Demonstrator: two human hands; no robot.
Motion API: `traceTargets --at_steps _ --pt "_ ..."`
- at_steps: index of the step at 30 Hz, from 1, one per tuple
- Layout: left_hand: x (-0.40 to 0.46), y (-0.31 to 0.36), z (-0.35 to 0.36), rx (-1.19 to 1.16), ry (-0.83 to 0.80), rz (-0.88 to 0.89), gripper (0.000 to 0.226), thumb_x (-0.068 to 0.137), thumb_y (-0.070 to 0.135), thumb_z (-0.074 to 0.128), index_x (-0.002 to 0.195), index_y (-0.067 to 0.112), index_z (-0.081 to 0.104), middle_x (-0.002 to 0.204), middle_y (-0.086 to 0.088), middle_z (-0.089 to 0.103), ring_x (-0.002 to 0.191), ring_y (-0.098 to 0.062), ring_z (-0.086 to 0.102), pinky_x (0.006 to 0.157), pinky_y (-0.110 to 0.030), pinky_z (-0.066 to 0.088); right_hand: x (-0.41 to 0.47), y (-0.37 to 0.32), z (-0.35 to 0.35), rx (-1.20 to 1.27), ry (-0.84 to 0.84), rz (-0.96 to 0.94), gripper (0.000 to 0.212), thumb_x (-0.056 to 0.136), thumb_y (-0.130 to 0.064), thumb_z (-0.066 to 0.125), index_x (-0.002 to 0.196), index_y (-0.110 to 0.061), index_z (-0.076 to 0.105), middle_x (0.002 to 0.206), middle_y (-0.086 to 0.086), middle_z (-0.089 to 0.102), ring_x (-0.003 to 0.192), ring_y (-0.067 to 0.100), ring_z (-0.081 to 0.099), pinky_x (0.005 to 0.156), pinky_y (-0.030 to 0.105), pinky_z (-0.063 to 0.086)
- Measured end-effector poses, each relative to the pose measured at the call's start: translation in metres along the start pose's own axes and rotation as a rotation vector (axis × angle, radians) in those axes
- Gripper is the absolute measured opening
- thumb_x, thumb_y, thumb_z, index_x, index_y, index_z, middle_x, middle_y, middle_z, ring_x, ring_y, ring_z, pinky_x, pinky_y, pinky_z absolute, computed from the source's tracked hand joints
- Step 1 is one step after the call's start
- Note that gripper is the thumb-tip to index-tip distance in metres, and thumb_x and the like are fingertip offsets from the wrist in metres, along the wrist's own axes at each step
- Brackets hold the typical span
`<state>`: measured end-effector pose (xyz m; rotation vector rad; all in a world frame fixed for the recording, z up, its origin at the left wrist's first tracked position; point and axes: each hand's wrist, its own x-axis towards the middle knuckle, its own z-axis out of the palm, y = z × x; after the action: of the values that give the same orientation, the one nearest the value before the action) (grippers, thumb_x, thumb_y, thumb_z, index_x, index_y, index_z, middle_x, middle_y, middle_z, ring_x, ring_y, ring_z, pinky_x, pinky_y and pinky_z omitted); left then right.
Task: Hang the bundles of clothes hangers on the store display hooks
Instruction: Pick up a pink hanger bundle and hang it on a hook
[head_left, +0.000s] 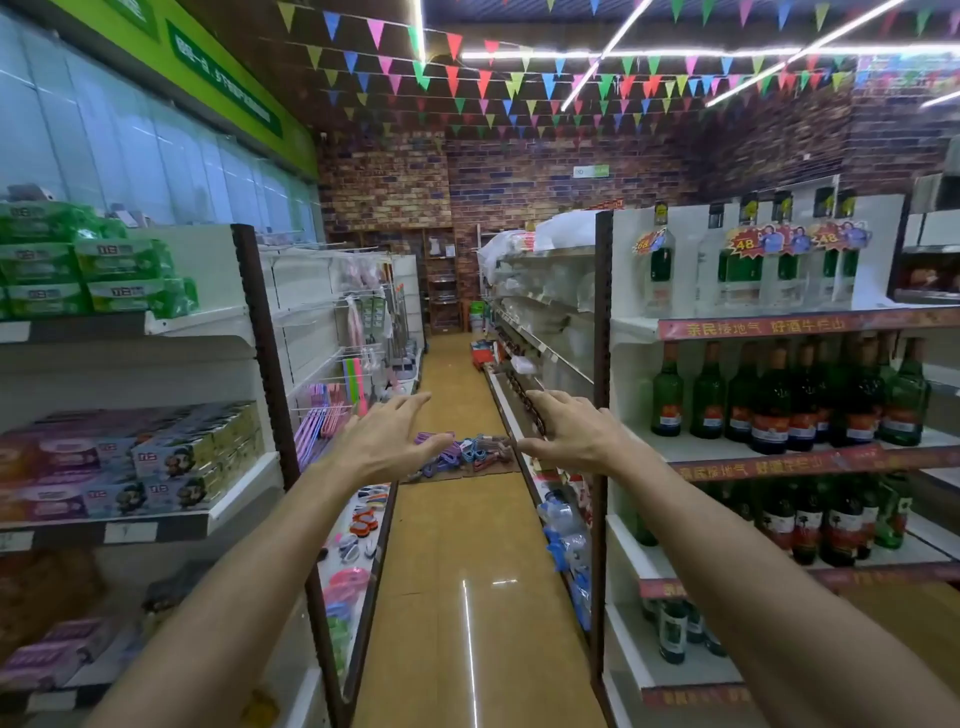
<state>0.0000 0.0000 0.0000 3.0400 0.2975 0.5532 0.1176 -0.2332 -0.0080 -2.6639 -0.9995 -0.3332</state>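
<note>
Fingers of left hand (387, 447) and right hand (563, 434) spread and relaxed, gripping nothing, both extended at frame centre. Beyond and between them, well apart down the aisle: heap of purple, blue and pink plastic clothes-hanger bundles (462, 453) lying on flat brown cardboard sheet (488, 470) on the floor. Judged light, stiff, prone to tangle and snag; best taken near the gathered hook ends. White wire display hooks (332, 364) at centre left, some already carrying pink and purple hangers.
</note>
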Motion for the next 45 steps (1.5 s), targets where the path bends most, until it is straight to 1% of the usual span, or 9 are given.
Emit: traceTargets --at_steps 8,20,22,25,28,32,36,42,45 --pt "0.043 -0.036 0.022 -0.042 -0.017 0.017 0.083 0.087 0.074 0.039 0.154 0.03 0.018 0.159 -0.004 0.028 0.142 -0.024 0.034 0.112 -0.058 0.032 0.045 0.0 0.024 -0.009 0.014 0.055 0.085 0.085 -0.068 0.051 0.154 -0.031 0.018 0.159 -0.002 0.029 0.139 0.025 0.036 0.109 0.054 0.036" --pt "0.138 -0.087 0.08 -0.074 -0.028 0.009 0.083 0.084 0.076 0.039 0.152 0.031 0.022 0.156 0.0 0.035 0.135 -0.022 0.042 0.107 -0.051 0.039 0.155 0.029 0.077 -0.001 0.029 0.066 0.082 0.085 -0.064 0.052 0.154 -0.031 0.021 0.158 -0.003 0.031 0.137 0.026 0.04 0.109 0.053 0.034" --pt "0.164 -0.094 0.091 -0.061 -0.031 0.003 0.086 0.083 0.078 0.037 0.153 0.031 0.021 0.156 -0.001 0.035 0.135 -0.023 0.042 0.107 -0.053 0.038 0.182 0.037 0.085 0.0 0.033 0.054 0.082 0.086 -0.063 0.052 0.154 -0.03 0.021 0.158 -0.003 0.031 0.138 0.026 0.039 0.109 0.053 0.033" --pt "0.208 -0.102 0.103 -0.076 -0.037 -0.004 0.098 0.072 0.087 0.026 0.153 0.032 0.019 0.156 -0.002 0.035 0.133 -0.023 0.045 0.106 -0.055 0.04 0.23 0.052 0.097 0.013 0.02 0.051 0.084 0.084 -0.065 0.054 0.154 -0.03 0.021 0.159 -0.002 0.028 0.14 0.026 0.036 0.11 0.055 0.032" --pt "0.256 -0.11 0.115 -0.083 -0.036 -0.005 0.1 0.068 0.089 0.023 0.152 0.035 0.019 0.154 -0.002 0.038 0.129 -0.022 0.048 0.103 -0.056 0.042 0.281 0.069 0.108 0.011 0.008 0.038 0.086 0.084 -0.067 0.054 0.154 -0.031 0.021 0.16 -0.002 0.027 0.141 0.027 0.035 0.11 0.057 0.032" --pt "0.314 -0.121 0.132 -0.082 -0.028 -0.017 0.092 0.076 0.084 0.028 0.152 0.033 0.02 0.155 -0.002 0.037 0.13 -0.022 0.047 0.105 -0.055 0.041 0.345 0.09 0.119 0.007 0.001 0.018 0.086 0.084 -0.063 0.056 0.154 -0.03 0.018 0.16 -0.002 0.026 0.14 0.026 0.036 0.111 0.057 0.031" --pt "0.362 -0.132 0.149 -0.087 -0.035 -0.025 0.1 0.07 0.089 0.021 0.152 0.033 0.019 0.157 0.0 0.034 0.132 -0.021 0.046 0.105 -0.056 0.041 0.399 0.105 0.134 0.005 -0.018 -0.006 0.086 0.084 -0.063 0.056 0.154 -0.03 0.018 0.16 -0.002 0.025 0.141 0.026 0.035 0.112 0.06 0.029" --pt "0.444 -0.16 0.187 -0.134 -0.034 -0.056 0.096 0.073 0.086 0.026 0.153 0.033 0.019 0.157 0.0 0.033 0.133 -0.022 0.045 0.106 -0.057 0.04 0.488 0.132 0.171 0.008 -0.042 -0.025 0.085 0.083 -0.068 0.053 0.153 -0.032 0.02 0.16 -0.004 0.026 0.14 0.025 0.037 0.11 0.061 0.031" --pt "0.486 -0.18 0.214 -0.164 -0.043 -0.054 0.089 0.08 0.08 0.034 0.153 0.031 0.019 0.159 -0.001 0.029 0.135 -0.022 0.043 0.107 -0.058 0.038 0.532 0.146 0.199 0.003 -0.067 -0.02 0.085 0.083 -0.068 0.052 0.153 -0.032 0.019 0.16 -0.003 0.027 0.14 0.026 0.038 0.109 0.061 0.032"
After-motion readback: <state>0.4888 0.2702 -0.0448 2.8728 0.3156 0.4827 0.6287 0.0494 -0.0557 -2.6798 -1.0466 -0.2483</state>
